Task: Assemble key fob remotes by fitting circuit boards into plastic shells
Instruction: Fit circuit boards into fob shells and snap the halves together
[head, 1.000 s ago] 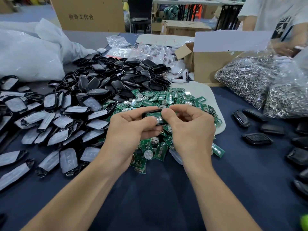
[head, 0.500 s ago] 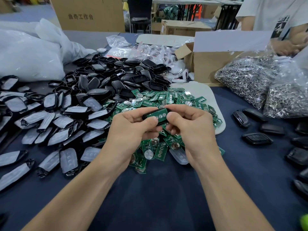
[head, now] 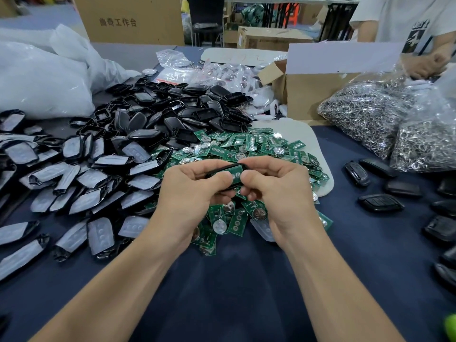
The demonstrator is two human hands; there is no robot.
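Both hands meet above a heap of green circuit boards (head: pixel 249 146). My left hand (head: pixel 190 191) grips a black key fob shell (head: pixel 222 168) with a green circuit board (head: pixel 235 175) lying in it. My right hand (head: pixel 278 191) pinches the right end of the shell, thumb on the board. Fingers hide much of the shell. To the left lies a spread of shells with grey rubber pads (head: pixel 81 178), and behind them a pile of bare black shells (head: pixel 177 114).
Several closed black fobs (head: pixel 380 202) lie on the dark blue cloth at the right. Clear bags of metal key rings (head: pixel 370 112) and an open cardboard box (head: pixel 306 95) stand behind. A white bag (head: pixel 39 80) sits far left. Another person (head: pixel 419 33) works at the far right.
My right thumb has slid inward over the board's right end, and the shell has tilted slightly in my hands. Both hands stay at the same spot above the boards.
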